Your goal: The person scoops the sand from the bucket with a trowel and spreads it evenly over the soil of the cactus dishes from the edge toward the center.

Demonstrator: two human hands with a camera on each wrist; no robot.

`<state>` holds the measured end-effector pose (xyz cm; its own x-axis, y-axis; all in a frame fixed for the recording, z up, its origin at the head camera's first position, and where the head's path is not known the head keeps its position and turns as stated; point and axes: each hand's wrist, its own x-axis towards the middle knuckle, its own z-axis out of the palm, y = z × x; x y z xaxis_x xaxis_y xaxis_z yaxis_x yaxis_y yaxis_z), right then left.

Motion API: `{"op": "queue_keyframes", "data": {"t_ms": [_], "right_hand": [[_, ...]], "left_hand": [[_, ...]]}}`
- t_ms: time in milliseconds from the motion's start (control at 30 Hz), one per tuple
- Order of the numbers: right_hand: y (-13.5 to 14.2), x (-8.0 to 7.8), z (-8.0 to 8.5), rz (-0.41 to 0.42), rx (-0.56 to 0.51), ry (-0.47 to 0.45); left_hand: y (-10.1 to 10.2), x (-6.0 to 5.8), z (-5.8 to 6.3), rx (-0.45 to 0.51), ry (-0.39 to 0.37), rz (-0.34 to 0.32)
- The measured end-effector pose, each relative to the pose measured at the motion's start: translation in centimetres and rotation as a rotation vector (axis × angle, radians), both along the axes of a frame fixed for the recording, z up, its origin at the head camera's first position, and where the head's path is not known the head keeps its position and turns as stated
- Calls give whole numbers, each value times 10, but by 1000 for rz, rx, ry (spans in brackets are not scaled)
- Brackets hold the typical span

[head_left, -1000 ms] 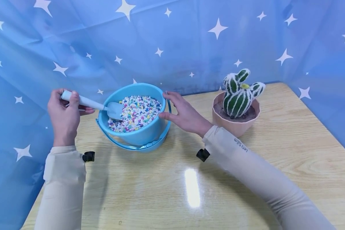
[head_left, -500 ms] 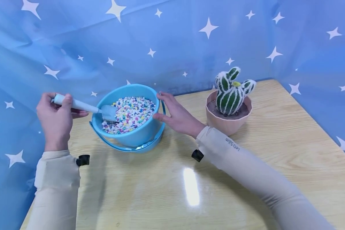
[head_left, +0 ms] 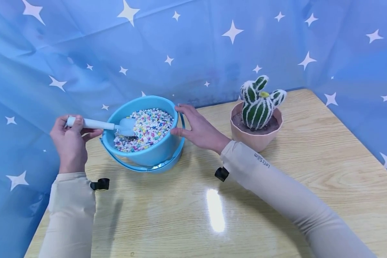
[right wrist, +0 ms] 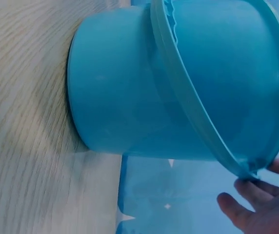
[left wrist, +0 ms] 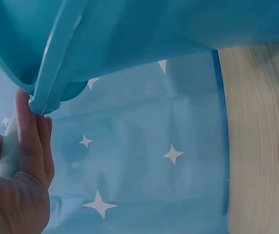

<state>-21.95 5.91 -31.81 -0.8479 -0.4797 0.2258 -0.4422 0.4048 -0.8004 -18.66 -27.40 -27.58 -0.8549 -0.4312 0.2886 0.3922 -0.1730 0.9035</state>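
Scoop (head_left: pixel 101 124) slants over the left rim of the bucket (head_left: pixel 165 150), blade at the beads (head_left: pixel 153 125), near the far edge of the table (head_left: pixel 148 215). Left hand (head_left: pixel 72 143) pinches its handle; right hand (head_left: pixel 200 130), fingers spread, touches the rim. The bail (right wrist: pixel 190 97) hangs across the bucket's near side. Just beyond the right cuff, a potted cactus (head_left: pixel 257 113) stands toward the far right corner.

Blue cloth (head_left: pixel 193 46) here, back and both sides | white stars (head_left: pixel 233 32) scattered across | pale wood table (head_left: pixel 167 208) below | bright glare (head_left: pixel 215 210) on its top
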Motion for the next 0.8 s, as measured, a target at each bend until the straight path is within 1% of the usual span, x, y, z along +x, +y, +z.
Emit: {"op": "queue_keyframes", "data": {"t_ms": [67,133,233,400,567,800], "right_hand": [[0,0,1,-6,-23,-18],[-1,0,0,-15,-47,-38],[-1,0,0,-24,-56,-50],[-2,-1,0,-16,-48,-53],[-2,-2,0,-14,-34,-46],[-1,0,1,-17,-18,-34]], "left_hand": [[0,0,-2,39,30,-19],[1,1,-3,62,38,-28],[3,0,-4,97,24,-31],[3,0,-5,126,-14,-19],[2,3,-7,172,-50,-20],[0,5,-9,161,-83,-1]]}}
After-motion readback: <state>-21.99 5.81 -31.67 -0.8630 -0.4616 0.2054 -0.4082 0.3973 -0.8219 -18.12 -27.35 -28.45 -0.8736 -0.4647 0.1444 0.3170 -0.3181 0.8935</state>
